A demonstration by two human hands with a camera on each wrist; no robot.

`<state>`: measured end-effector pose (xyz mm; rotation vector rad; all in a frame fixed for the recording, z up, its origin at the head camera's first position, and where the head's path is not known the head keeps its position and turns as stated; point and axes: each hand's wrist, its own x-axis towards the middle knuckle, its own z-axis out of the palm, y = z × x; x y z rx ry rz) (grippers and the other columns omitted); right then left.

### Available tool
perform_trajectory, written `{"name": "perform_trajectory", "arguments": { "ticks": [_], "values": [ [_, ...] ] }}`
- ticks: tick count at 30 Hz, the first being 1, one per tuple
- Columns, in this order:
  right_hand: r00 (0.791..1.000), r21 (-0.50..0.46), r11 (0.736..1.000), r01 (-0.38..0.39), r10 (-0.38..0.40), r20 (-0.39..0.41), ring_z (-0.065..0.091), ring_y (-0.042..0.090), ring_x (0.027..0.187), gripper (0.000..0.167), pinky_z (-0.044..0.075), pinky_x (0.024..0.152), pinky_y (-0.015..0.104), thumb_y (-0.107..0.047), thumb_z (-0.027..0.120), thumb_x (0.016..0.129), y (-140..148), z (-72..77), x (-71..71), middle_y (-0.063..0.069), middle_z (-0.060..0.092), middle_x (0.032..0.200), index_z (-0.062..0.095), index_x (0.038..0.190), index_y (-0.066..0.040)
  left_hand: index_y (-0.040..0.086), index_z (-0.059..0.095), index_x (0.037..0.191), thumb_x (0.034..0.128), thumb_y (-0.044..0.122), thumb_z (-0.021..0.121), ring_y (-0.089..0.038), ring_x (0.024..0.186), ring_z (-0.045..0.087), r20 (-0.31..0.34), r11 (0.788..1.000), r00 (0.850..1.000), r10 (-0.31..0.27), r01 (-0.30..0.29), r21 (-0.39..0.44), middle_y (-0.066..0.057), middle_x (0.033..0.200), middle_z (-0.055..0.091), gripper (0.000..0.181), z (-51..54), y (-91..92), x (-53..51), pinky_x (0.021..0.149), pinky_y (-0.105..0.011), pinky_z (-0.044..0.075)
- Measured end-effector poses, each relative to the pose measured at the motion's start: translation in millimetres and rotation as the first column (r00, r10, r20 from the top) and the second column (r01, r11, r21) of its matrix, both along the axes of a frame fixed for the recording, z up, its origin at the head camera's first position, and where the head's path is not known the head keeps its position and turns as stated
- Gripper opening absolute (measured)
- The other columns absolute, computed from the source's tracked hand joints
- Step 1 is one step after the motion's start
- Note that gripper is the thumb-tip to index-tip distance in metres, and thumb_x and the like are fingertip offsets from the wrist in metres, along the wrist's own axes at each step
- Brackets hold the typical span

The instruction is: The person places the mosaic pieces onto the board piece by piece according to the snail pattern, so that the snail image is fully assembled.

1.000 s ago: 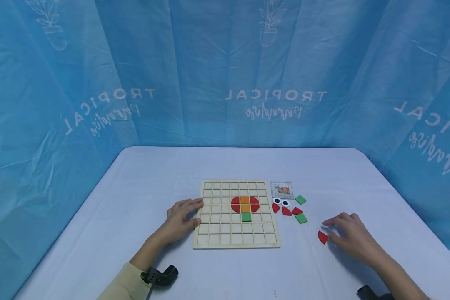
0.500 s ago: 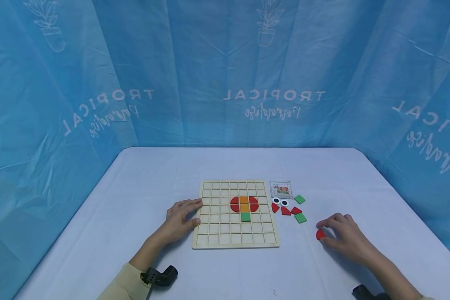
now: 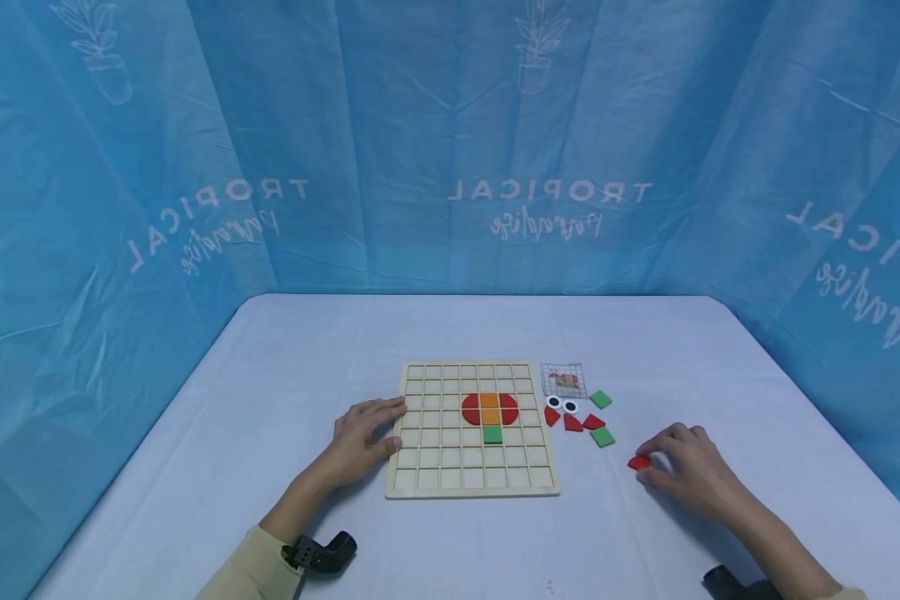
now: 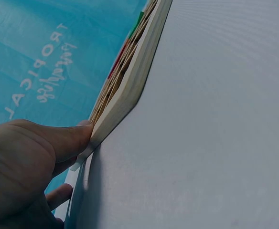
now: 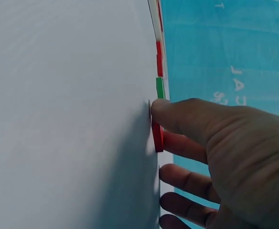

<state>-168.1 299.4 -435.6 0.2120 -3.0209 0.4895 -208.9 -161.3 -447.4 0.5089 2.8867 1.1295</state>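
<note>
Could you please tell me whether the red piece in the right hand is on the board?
Off: the right hand pinches the red piece well right of the board.

White table (image 3: 307,342), grid board (image 3: 472,493), picture card (image 3: 564,381), red pieces (image 3: 573,423), green pieces (image 3: 602,437), eye discs (image 3: 571,407)

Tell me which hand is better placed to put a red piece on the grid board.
Probably the right hand: it pinches a red piece right of the grid board. The left hand touches the board's left edge, away from that piece.
</note>
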Motion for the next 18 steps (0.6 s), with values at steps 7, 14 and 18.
{"name": "perform_trajectory", "arguments": {
  "ticks": [7, 14, 18],
  "values": [
    [0.999, -0.010, 0.999, -0.040, 0.040, 0.033, 0.047, 0.027, 0.097, 0.032, 0.047, 0.071, 0.041, -0.026, 0.082, 0.068, 7.3, 2.4, 9.6, 0.007, 0.060, 0.102, 0.071, 0.097, -0.017, 0.011, 0.050, 0.136, 0.0887, 0.018, 0.064, -0.036, 0.138, 0.026, -0.004, 1.000, 1.000, 0.002, -0.002, 0.000, -0.006, 0.148, 0.043, 0.050, 0.2, 0.0, 0.2, 0.109, -0.060, 0.010],
    [0.999, -0.014, 0.999, -0.039, 0.039, 0.017, 0.047, 0.024, 0.097, 0.029, 0.046, 0.073, 0.039, -0.022, 0.081, 0.069, 1.7, 2.6, 6.3, 0.004, 0.060, 0.100, 0.071, 0.096, -0.020, 0.009, 0.051, 0.136, 0.0883, 0.017, 0.064, -0.038, 0.137, 0.026, -0.016, 1.000, 1.000, -0.004, 0.005, 0.018, -0.008, 0.147, 0.043, 0.050, 0.0, -1.1, 0.9, 0.108, -0.060, 0.010],
    [0.999, -0.018, 0.999, -0.039, 0.039, 0.021, 0.046, 0.022, 0.098, 0.030, 0.047, 0.073, 0.037, -0.022, 0.081, 0.069, -2.5, 2.8, 1.4, 0.003, 0.059, 0.101, 0.071, 0.098, -0.021, 0.009, 0.051, 0.136, 0.0886, 0.018, 0.064, -0.038, 0.137, 0.026, -0.013, 1.000, 1.000, -0.011, 0.011, 0.019, -0.008, 0.147, 0.043, 0.050, -0.1, -0.5, 0.3, 0.108, -0.060, 0.009]
  ]
}}
